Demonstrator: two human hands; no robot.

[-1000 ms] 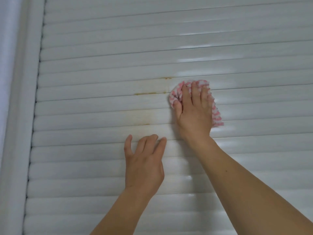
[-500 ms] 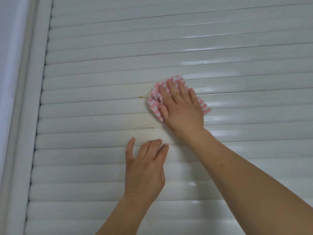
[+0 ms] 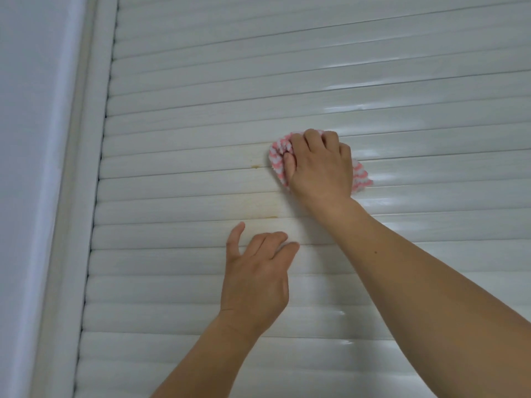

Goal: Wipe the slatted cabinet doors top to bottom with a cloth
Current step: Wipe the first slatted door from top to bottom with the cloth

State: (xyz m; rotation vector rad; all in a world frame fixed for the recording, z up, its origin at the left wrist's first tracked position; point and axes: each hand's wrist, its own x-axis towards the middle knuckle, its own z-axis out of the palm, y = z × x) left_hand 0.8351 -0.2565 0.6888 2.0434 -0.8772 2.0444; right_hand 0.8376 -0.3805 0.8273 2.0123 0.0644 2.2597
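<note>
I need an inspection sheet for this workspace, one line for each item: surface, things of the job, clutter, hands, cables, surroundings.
Surface: white slatted door, glossy; a yellowish stain and a small brown spot remain left of the cloth.
Job's things: pink and white cloth, bunched against the slats.
Clutter: nothing seen.
Hands: right hand grips the cloth with curled fingers and presses it on the door; left hand holds nothing, fingers relaxed, fingertips on or very near a slat.
Cables: nothing seen.
Surroundings: white door frame at left, pale wall beyond it.
</note>
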